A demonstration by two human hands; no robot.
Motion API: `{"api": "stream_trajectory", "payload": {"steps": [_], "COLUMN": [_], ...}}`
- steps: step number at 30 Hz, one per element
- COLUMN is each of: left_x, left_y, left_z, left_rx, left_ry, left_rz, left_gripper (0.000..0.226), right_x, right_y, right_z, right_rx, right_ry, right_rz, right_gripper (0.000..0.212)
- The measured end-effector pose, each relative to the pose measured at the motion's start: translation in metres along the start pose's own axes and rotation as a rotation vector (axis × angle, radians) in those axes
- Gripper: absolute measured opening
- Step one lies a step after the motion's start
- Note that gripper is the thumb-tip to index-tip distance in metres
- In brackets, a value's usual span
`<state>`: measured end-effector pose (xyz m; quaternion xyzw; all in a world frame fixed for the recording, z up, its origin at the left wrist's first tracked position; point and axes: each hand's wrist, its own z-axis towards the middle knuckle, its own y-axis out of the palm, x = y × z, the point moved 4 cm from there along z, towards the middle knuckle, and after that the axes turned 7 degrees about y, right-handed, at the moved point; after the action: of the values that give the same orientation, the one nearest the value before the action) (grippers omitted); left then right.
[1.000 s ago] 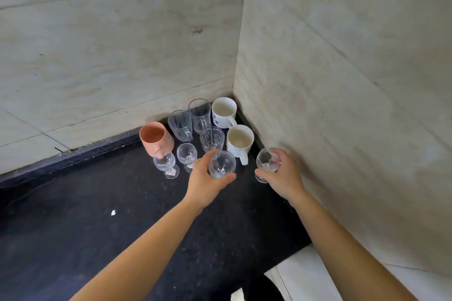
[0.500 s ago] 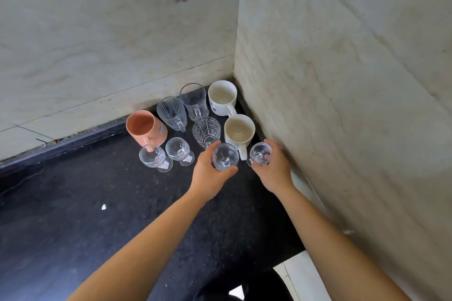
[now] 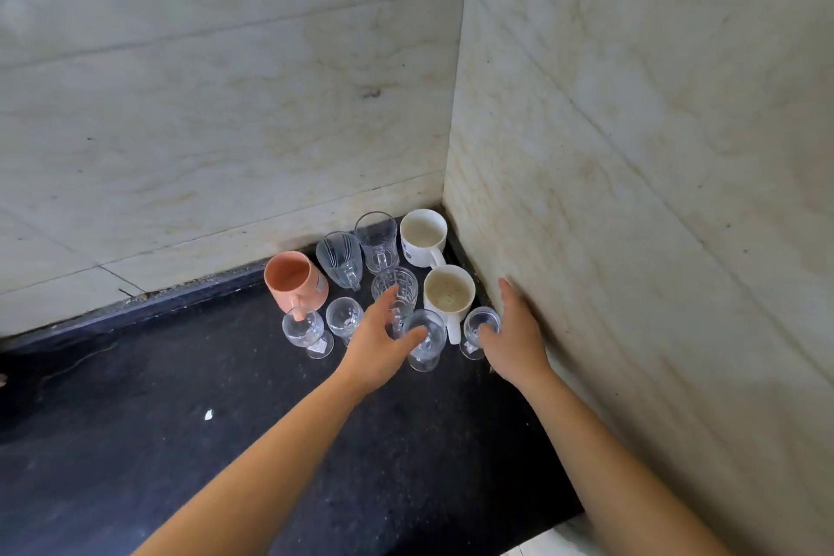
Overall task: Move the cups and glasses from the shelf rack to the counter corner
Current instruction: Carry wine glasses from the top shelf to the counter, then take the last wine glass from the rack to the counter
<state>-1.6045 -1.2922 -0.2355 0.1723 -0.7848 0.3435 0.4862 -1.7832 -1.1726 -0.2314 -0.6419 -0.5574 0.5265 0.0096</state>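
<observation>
Cups and glasses stand clustered in the corner of the black counter (image 3: pixel 225 442): an orange mug (image 3: pixel 293 280), a ribbed glass mug (image 3: pixel 338 257), a clear glass mug (image 3: pixel 377 239), two white mugs (image 3: pixel 422 235) (image 3: pixel 449 291) and a patterned tumbler (image 3: pixel 399 284). In front are several stemmed glasses. One stemmed glass (image 3: pixel 426 341) stands by the thumb of my left hand (image 3: pixel 377 348), whose fingers are spread. A smaller stemmed glass (image 3: pixel 480 325) stands beside my right hand (image 3: pixel 516 339), which is flat along the right wall with its fingers extended.
Marble-tiled walls close the corner at the back (image 3: pixel 225 126) and the right (image 3: pixel 632 194). Two more stemmed glasses (image 3: pixel 303 327) (image 3: pixel 344 317) stand left of my left hand. A white speck (image 3: pixel 208 414) lies on the counter. The counter's front edge (image 3: pixel 559 519) runs at lower right.
Both hands set their stemmed glasses down on the counter at the front of the cluster and opened their fingers. The view tilted upward slightly.
</observation>
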Motion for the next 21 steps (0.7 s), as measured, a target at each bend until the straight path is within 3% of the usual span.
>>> {"api": "stream_trajectory", "payload": {"steps": [6,11,16,21], "left_x": [0.096,0.156,0.159,0.115], "left_y": [-0.099,-0.188,-0.243,-0.263], "left_z": [-0.025,-0.100,-0.223,-0.365], "left_rx": [0.308,0.739,1.032,1.205], "left_ry": [0.274,0.414,0.224,-0.085], "left_rz": [0.328,0.730,1.041,1.133], "left_gripper": [0.060,0.059,0.058,0.061], "right_x": [-0.107,-0.209,-0.293,-0.328], "right_y": [-0.057,-0.080,-0.026,0.073], "right_z": [-0.015,-0.058,-0.125,-0.237], "right_rx": [0.169,0.311,0.266,0.077], "right_ry": [-0.337,-0.730,-1.095,-1.374], "right_rz": [0.060,0.023,-0.032,-0.086], "right_gripper": [0.055,0.058,0.061,0.063]}}
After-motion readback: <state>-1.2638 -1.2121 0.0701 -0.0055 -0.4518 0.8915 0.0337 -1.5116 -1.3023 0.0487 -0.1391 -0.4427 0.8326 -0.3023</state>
